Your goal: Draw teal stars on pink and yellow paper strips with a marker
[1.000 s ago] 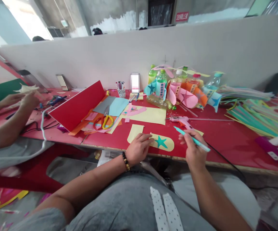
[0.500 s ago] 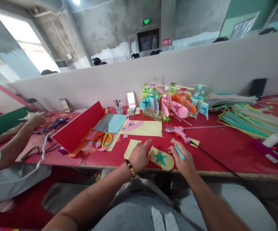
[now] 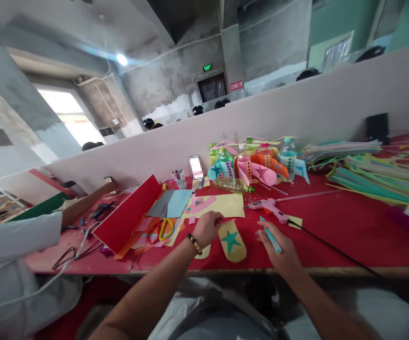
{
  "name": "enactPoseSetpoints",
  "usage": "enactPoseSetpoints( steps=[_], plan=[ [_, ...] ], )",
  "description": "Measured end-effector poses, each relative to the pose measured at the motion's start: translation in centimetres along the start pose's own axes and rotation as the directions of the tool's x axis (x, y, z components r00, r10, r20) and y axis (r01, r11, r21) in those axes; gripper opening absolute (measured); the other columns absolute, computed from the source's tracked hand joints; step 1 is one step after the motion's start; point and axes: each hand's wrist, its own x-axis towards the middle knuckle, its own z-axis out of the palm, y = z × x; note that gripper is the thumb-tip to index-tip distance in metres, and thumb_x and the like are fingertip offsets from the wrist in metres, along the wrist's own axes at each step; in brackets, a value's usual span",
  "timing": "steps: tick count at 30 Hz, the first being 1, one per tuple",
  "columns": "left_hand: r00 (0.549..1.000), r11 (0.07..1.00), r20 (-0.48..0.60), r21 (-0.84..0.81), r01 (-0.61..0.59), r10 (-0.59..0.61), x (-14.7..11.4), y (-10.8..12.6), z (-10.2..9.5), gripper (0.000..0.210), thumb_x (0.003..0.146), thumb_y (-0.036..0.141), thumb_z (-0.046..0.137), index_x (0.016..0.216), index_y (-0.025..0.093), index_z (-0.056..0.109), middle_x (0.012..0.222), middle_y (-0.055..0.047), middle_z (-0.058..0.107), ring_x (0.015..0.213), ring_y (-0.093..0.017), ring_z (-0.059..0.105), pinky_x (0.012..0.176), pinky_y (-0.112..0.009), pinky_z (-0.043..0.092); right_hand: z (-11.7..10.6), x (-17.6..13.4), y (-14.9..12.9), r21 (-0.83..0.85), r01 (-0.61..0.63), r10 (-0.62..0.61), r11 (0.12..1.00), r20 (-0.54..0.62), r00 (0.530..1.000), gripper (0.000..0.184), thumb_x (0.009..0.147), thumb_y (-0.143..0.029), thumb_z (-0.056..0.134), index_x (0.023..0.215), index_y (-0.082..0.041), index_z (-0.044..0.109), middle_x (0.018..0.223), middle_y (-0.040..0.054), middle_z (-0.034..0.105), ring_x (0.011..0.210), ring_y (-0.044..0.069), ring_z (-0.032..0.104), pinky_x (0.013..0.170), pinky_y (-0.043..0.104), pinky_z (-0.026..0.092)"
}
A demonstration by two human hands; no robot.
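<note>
A rounded yellow paper piece [image 3: 239, 251] with a green paper star [image 3: 231, 241] on it lies near the table's front edge. My left hand [image 3: 207, 232], wearing a beaded bracelet, is at the piece's upper left corner, its fingers curled in and closed on that edge. Partly hidden under this hand is a second yellow paper piece [image 3: 203, 252]. To the right, my right hand [image 3: 283, 248] holds a slim teal pen [image 3: 273, 240] slantwise between its fingers, just above the table and apart from the paper.
A pink glue gun [image 3: 268, 208] with a black cord lies beyond my right hand. Scissors [image 3: 165, 228] rest on coloured paper beside a red board [image 3: 128, 219]. Decorated bottles [image 3: 245, 165] stand at the back, with coloured strips [image 3: 370, 174] to the right. A co-worker's sleeve [image 3: 27, 238] is at left.
The starred paper has turned so its long side points more away from me. My left fingers have moved to its upper corner and curled in. The right hand keeps the pen. The view has tilted up.
</note>
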Motion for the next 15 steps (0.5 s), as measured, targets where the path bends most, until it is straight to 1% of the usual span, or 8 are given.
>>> enactPoseSetpoints(
  steps=[2,4,6,7,9,11,13,15],
  plan=[
    [1.000,0.999,-0.005,-0.044,0.024,-0.024,2.6,-1.3,-1.3,0.024,0.075,0.001,0.057,0.091,0.014,0.067,0.080,-0.003,0.067,0.075,-0.016,0.063,0.073,-0.031,0.052,0.1,0.0,0.2,0.009,-0.015,0.015,1.000,0.006,1.000,0.031,0.089,-0.045,0.055,0.108,-0.023,0.065,0.074,0.0061,0.073,0.066,0.024,0.072,0.058,0.032,0.058],
    [0.999,0.993,-0.004,-0.102,0.053,-0.054,5.3,-2.8,-2.6,0.019,0.081,0.004,0.060,0.096,0.013,0.066,0.086,-0.003,0.067,0.080,-0.015,0.064,0.078,-0.031,0.053,0.1,0.0,0.4,0.021,-0.032,0.032,0.999,0.011,0.999,0.032,0.088,-0.045,0.055,0.109,-0.023,0.065,0.076,0.0057,0.074,0.067,0.024,0.072,0.058,0.031,0.058],
    [0.997,0.984,-0.003,-0.157,0.082,-0.083,7.9,-4.2,-4.2,0.013,0.089,0.018,0.062,0.100,0.011,0.063,0.094,-0.004,0.066,0.087,-0.016,0.064,0.080,-0.034,0.055,0.1,-0.1,0.5,0.032,-0.051,0.050,0.998,0.018,0.999,0.033,0.089,-0.046,0.054,0.109,-0.023,0.064,0.081,0.0061,0.075,0.070,0.023,0.073,0.060,0.030,0.058],
    [0.995,0.979,-0.006,-0.181,0.096,-0.099,9.2,-4.9,-5.0,0.019,0.092,0.026,0.061,0.105,0.012,0.062,0.101,-0.005,0.065,0.091,-0.017,0.064,0.082,-0.036,0.055,0.1,-0.1,0.5,0.035,-0.059,0.058,0.998,0.025,0.998,0.033,0.089,-0.047,0.054,0.110,-0.023,0.064,0.083,0.0062,0.075,0.071,0.023,0.073,0.060,0.030,0.058],
    [0.991,0.965,-0.015,-0.231,0.128,-0.135,11.3,-5.9,-6.7,0.028,0.094,0.033,0.059,0.114,0.013,0.059,0.111,-0.008,0.062,0.096,-0.019,0.063,0.084,-0.038,0.055,0.0,-0.1,0.6,0.034,-0.072,0.070,0.997,0.046,0.996,0.035,0.089,-0.047,0.052,0.112,-0.022,0.064,0.085,0.0066,0.075,0.073,0.022,0.074,0.061,0.028,0.059],
    [0.985,0.945,-0.025,-0.289,0.154,-0.168,13.1,-6.5,-8.1,0.031,0.094,0.034,0.058,0.118,0.014,0.058,0.116,-0.009,0.060,0.100,-0.020,0.062,0.085,-0.040,0.054,0.0,-0.2,0.7,0.041,-0.102,0.099,0.994,0.072,0.993,0.039,0.089,-0.049,0.052,0.114,-0.021,0.063,0.087,0.0074,0.075,0.077,0.022,0.074,0.064,0.027,0.059],
    [0.982,0.917,-0.023,-0.361,0.168,-0.189,14.3,-6.7,-9.3,0.032,0.094,0.034,0.058,0.120,0.014,0.057,0.118,-0.009,0.060,0.101,-0.020,0.061,0.086,-0.041,0.054,0.0,-0.2,1.0,0.087,-0.185,0.176,0.979,0.101,0.979,0.044,0.087,-0.054,0.053,0.115,-0.022,0.063,0.092,0.0080,0.075,0.082,0.023,0.073,0.069,0.028,0.059],
    [0.978,0.879,-0.020,-0.443,0.176,-0.206,15.2,-6.7,-10.1,0.033,0.094,0.034,0.058,0.120,0.014,0.057,0.118,-0.009,0.059,0.102,-0.021,0.061,0.086,-0.041,0.054,0.1,-0.2,1.2,0.113,-0.235,0.221,0.965,0.126,0.967,0.049,0.085,-0.058,0.054,0.116,-0.022,0.062,0.095,0.0086,0.075,0.085,0.024,0.073,0.073,0.030,0.059]
  ],
)
